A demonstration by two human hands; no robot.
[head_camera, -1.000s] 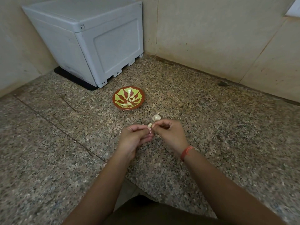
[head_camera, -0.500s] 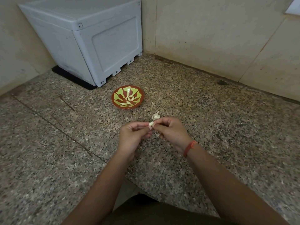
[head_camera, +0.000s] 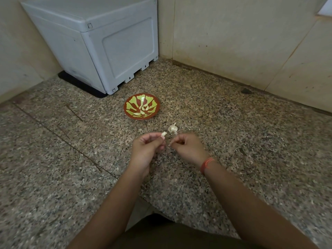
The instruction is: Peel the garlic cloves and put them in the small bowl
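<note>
Centre frame: clove (head_camera: pixel 163 134) pinched by left hand (head_camera: pixel 145 150); right hand (head_camera: pixel 186 148) curled, contents unclear. Up-frame, slightly left: small bowl (head_camera: pixel 129 105), left hand nearer.

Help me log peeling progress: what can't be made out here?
All head view.
clove: whether fully peeled; fingers of the left hand cover part.
right hand: whether it pinches skin; too small, fingers curl over.
bowl: how many cloves inside; small, overlapping.
bulb: what remains on it; too small.
</note>
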